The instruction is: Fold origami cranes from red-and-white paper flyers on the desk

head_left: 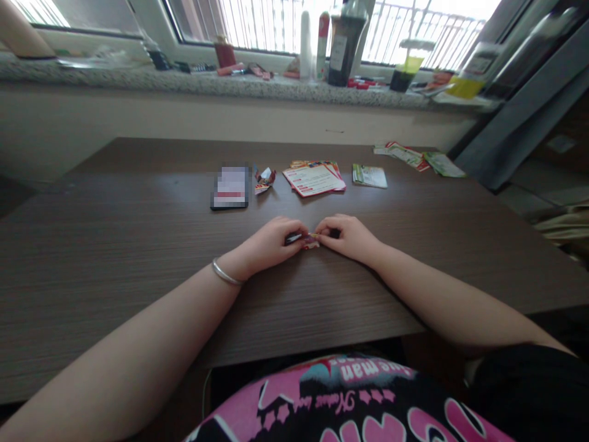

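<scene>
My left hand (269,242) and my right hand (350,236) meet at the middle of the brown wooden table (115,258). Both pinch a small folded piece of red, printed paper (309,241) that lies on the tabletop between them. The fingers of each hand are curled tight on it, and most of the paper is hidden under them. A silver bangle (225,274) circles my left wrist.
Behind my hands lie a phone (230,187), a small folded paper figure (264,180), a stack of red and white leaflets (313,178), a green leaflet (369,176) and more leaflets (416,156) far right. Bottles and clutter line the stone windowsill (257,83).
</scene>
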